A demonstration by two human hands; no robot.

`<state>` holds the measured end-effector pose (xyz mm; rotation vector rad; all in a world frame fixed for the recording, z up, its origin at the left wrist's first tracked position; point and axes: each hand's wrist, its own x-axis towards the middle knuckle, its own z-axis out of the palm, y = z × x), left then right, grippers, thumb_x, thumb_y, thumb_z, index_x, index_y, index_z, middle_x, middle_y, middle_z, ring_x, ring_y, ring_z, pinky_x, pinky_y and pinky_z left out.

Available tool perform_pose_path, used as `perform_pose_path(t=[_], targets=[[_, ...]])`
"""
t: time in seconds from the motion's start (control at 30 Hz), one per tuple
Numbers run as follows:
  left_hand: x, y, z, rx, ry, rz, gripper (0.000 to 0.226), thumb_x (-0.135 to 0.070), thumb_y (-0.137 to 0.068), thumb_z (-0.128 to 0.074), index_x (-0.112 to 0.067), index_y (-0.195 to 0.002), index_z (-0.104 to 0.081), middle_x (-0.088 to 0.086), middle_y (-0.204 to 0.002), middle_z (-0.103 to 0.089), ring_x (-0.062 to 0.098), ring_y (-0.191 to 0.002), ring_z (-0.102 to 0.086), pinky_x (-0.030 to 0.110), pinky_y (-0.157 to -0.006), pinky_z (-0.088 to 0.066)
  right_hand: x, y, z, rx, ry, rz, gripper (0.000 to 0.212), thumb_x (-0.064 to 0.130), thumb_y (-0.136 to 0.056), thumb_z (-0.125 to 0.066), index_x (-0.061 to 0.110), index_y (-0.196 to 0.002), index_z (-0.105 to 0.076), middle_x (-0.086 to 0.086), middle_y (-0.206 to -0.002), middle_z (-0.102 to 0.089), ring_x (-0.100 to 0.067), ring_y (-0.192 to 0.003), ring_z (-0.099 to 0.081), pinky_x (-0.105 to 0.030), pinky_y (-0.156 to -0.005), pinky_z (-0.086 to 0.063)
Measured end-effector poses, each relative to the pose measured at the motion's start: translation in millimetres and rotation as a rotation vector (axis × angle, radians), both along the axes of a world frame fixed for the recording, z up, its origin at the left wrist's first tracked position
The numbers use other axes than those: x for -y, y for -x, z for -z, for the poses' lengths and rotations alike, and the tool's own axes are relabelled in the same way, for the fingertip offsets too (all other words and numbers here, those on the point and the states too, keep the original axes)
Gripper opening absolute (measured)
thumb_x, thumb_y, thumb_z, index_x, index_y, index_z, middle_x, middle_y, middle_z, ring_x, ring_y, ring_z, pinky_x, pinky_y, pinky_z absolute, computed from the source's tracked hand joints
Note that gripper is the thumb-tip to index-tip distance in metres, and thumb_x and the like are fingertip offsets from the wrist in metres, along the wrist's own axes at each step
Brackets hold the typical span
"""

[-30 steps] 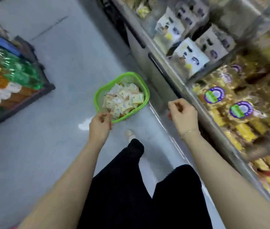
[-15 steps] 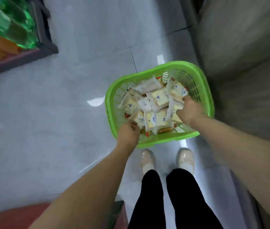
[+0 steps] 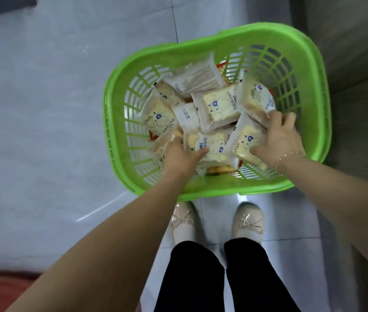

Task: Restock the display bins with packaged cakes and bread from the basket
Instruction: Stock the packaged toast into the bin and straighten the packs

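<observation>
Since half a second ago both hands have sunk deeper among the packets. Grey glossy floor tiles [image 3: 43, 109] carry one green basket [image 3: 201, 50], standing against a grey cabinet base [image 3: 358, 64] on the right. Roughly nine cake packets [image 3: 220, 106] lie heaped inside. Left hand [image 3: 178, 156] grips a packet at the near left; right hand [image 3: 277, 140] pinches two packets at the right. Two beige shoes [image 3: 248, 224] stand just near the basket.
</observation>
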<state>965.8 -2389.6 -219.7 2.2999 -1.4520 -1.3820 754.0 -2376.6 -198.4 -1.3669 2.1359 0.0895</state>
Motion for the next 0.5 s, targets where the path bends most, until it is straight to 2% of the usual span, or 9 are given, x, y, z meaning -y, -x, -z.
perform_pose_path(t=[0.1,0.2,0.27,0.37,0.5], targets=[[-12.2,-4.7,-8.3,-0.079,-0.021,0.010,0.050,-0.039,-0.076,-0.077,-0.009,-0.109,-0.056,0.005,-0.107,-0.064,0.024,-0.098,-0.061,0.045,-0.086,-0.052,-3.2,2.9,-1.9,0.016,-0.030,-0.014,0.078,0.024,-0.063,-0.080,0.010,-0.127,-0.037,-0.017,-0.125,-0.033,-0.041,-0.103,-0.050,-0.044,-0.096,-0.039],[-26.7,-8.5,-13.7,-0.118,-0.070,0.031,0.053,-0.037,-0.079,-0.076,-0.012,-0.119,-0.054,0.003,-0.113,-0.065,0.023,-0.104,-0.061,0.043,-0.091,-0.050,-13.6,2.1,-4.7,0.019,-0.079,-0.012,0.076,0.027,-0.065,-0.079,0.010,-0.127,-0.038,-0.017,-0.126,-0.033,-0.041,-0.108,-0.049,-0.045,-0.099,-0.039],[-35.7,-10.5,-14.8,-0.126,-0.122,0.035,0.054,-0.037,-0.079,-0.076,-0.013,-0.122,-0.054,-0.001,-0.112,-0.065,0.019,-0.103,-0.061,0.037,-0.089,-0.051,-28.2,0.1,-6.2,0.020,-0.118,0.011,0.077,0.027,-0.066,-0.079,0.011,-0.128,-0.037,-0.017,-0.127,-0.033,-0.041,-0.109,-0.048,-0.044,-0.100,-0.037],[-51.5,-12.5,-14.4,-0.215,-0.190,-0.038,0.040,-0.031,-0.078,-0.078,-0.018,-0.110,-0.059,-0.011,-0.094,-0.066,0.013,-0.094,-0.065,0.015,-0.066,-0.048,-57.3,0.3,-6.8,0.032,-0.108,0.039,0.072,0.023,-0.070,-0.076,0.011,-0.130,-0.037,-0.016,-0.126,-0.034,-0.040,-0.109,-0.047,-0.045,-0.100,-0.036],[-82.0,-10.3,-15.3,-0.297,-0.235,-0.156,0.025,-0.023,-0.074,-0.082,-0.027,-0.087,-0.061,-0.011,-0.086,-0.068,0.008,-0.081,-0.066,0.019,-0.063,-0.049,-89.6,8.7,-5.1,0.037,-0.103,-0.021,0.070,0.019,-0.077,-0.069,0.013,-0.138,-0.035,-0.016,-0.129,-0.034,-0.040,-0.111,-0.046,-0.045,-0.100,-0.033]])
